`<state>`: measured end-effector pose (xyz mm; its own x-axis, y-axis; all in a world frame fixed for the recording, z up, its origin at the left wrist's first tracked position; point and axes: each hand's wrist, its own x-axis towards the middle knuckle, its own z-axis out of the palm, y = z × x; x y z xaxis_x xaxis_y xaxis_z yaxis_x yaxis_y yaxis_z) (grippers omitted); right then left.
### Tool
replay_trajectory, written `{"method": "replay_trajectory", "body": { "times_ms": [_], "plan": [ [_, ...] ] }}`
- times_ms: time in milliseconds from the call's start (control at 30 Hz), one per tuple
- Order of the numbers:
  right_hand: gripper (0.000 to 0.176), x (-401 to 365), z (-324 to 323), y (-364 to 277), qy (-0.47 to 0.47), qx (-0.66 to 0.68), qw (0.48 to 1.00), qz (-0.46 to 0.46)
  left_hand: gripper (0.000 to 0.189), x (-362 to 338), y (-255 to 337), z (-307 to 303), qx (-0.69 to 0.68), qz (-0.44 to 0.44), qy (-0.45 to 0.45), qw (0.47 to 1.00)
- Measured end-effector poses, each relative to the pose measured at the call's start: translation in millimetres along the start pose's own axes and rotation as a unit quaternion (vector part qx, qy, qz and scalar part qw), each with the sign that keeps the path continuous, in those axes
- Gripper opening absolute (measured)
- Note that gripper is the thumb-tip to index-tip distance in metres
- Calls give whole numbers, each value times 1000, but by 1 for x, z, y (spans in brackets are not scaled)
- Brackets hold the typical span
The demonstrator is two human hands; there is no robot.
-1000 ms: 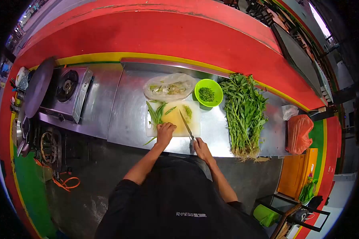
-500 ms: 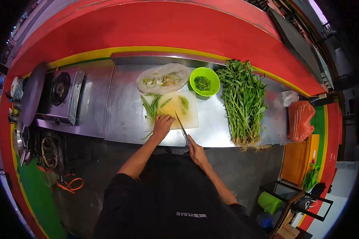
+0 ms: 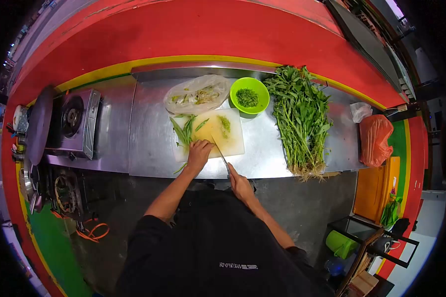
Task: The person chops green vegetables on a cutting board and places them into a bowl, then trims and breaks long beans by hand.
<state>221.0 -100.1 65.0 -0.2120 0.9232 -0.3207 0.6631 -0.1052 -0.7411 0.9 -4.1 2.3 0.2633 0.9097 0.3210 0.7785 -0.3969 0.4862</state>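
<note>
My right hand (image 3: 240, 185) grips the handle of a knife (image 3: 220, 152), its blade slanting up and left over the white cutting board (image 3: 235, 143). Curled fingers of my left hand (image 3: 198, 155) press down on the board beside the blade, holding long green leaves (image 3: 182, 131) whose ends stick out to the left and below. What lies right under the fingertips is hidden. A small pile of finely chopped greens (image 3: 225, 124) rests at the upper right of the board. Behind it stands a lime-green bowl (image 3: 263, 103) with chopped greens (image 3: 247, 97) inside.
A clear plastic bag (image 3: 176, 101) with trimmings lies behind the board. To the right is a big rooted bundle of leafy greens (image 3: 302, 121), then a red plastic bag (image 3: 375, 141). A gas stove (image 3: 74, 121) sits at the left. A red wall (image 3: 183, 39) bounds the steel counter.
The knife tip has moved closer to my left fingers, and my right hand has shifted slightly left and up. The whole view has tilted a little.
</note>
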Motion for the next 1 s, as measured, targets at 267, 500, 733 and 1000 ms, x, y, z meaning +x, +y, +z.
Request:
{"method": "replay_trajectory", "body": {
  "times_ms": [267,500,733,1000],
  "plan": [
    [50,18,13,9,32,37,998,-49,18,-1,0,1,-10,-13,3,1000],
    [49,11,14,16,1,16,1000,-5,15,-2,-2,3,-19,-14,14,1000],
    [48,8,16,14,4,21,1000,-6,17,-3,-2,3,-21,-12,16,1000],
    [51,22,22,13,25,21,999,-32,17,-3,0,3,-13,-20,14,1000]
  ]
}}
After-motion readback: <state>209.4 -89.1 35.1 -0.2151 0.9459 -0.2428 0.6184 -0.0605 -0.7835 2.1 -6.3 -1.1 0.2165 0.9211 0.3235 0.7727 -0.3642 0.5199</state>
